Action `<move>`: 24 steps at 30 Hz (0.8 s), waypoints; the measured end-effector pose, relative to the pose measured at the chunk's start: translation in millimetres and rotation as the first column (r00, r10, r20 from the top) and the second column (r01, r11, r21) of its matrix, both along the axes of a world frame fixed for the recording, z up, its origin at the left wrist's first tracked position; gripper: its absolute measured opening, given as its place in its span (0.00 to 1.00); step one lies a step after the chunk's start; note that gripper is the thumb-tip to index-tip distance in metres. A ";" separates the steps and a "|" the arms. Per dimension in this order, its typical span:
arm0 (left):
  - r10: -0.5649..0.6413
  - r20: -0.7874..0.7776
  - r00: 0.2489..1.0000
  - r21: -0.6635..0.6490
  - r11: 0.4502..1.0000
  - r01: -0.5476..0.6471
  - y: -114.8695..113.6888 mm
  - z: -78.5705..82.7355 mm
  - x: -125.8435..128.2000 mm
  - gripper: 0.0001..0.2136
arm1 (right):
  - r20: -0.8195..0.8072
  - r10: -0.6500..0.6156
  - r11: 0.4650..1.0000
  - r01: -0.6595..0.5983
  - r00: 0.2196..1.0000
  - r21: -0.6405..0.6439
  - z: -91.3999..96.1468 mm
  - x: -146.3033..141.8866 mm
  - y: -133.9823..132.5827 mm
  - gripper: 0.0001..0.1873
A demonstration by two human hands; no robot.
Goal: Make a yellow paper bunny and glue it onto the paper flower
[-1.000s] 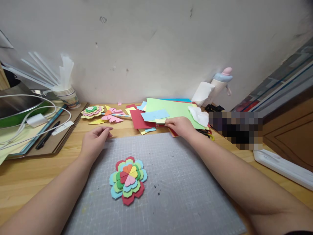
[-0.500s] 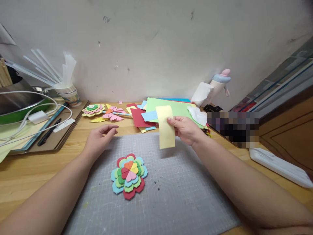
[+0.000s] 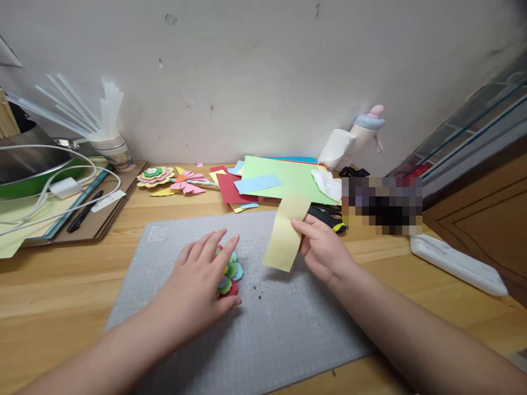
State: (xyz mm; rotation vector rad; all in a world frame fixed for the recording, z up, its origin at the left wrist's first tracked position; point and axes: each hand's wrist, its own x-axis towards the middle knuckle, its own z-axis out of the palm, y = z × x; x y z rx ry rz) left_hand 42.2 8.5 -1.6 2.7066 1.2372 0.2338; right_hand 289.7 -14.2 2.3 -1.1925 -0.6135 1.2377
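Note:
My left hand [image 3: 201, 277] lies flat with fingers stretched out on a layered paper flower [image 3: 230, 274] of red, blue, green and yellow petals, covering most of it. The flower rests on a grey cutting mat [image 3: 263, 323]. My right hand [image 3: 323, 249] pinches a pale yellow paper strip [image 3: 287, 233] by its right edge and holds it tilted just above the mat, to the right of the flower.
A pile of coloured paper sheets [image 3: 284, 178] lies behind the mat, with black-and-yellow scissors [image 3: 327, 216] beside it. Finished paper flowers [image 3: 173, 180] sit at the back left. A paper cup of plastic sleeves [image 3: 113, 151], cables and a pen [image 3: 82, 218] are left; a white flat case [image 3: 457, 263] is right.
My right hand lifted the yellow strip out of the paper pile and brought it down toward the mat. My left hand moved from the mat's far edge onto the paper flower.

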 end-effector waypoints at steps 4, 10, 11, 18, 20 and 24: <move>0.052 0.060 0.997 0.090 0.994 -0.057 -17.9 -22.7 -2.2 0.46 | -0.085 -0.123 0.992 0.123 0.989 -0.003 -16.7 -1.2 -4.5 0.13; 0.220 0.099 0.971 0.055 0.973 -0.226 -26.6 -32.5 -14.6 0.54 | -0.172 -0.097 0.995 0.093 0.980 -0.034 -33.6 -0.2 -3.7 0.10; 0.228 0.095 0.969 0.044 0.971 -0.233 -26.1 -33.0 -16.3 0.54 | -0.181 -0.085 0.996 0.081 0.980 -0.029 -34.3 -0.2 -3.4 0.10; 0.312 0.055 0.948 0.046 0.948 -0.315 6.8 -22.9 -21.7 0.45 | -0.189 0.063 0.994 -0.044 0.980 0.102 -23.8 -8.1 -12.8 0.08; 0.354 0.108 0.929 0.081 0.928 -0.363 15.7 -16.5 -23.8 0.44 | -0.116 0.199 0.968 -0.176 0.973 0.179 -21.3 -12.1 -19.8 0.04; 0.304 0.421 0.855 -0.168 0.952 -0.256 2.8 -8.2 -21.2 0.40 | 0.155 0.365 0.862 -0.396 0.918 0.315 -25.6 -19.1 -32.1 0.06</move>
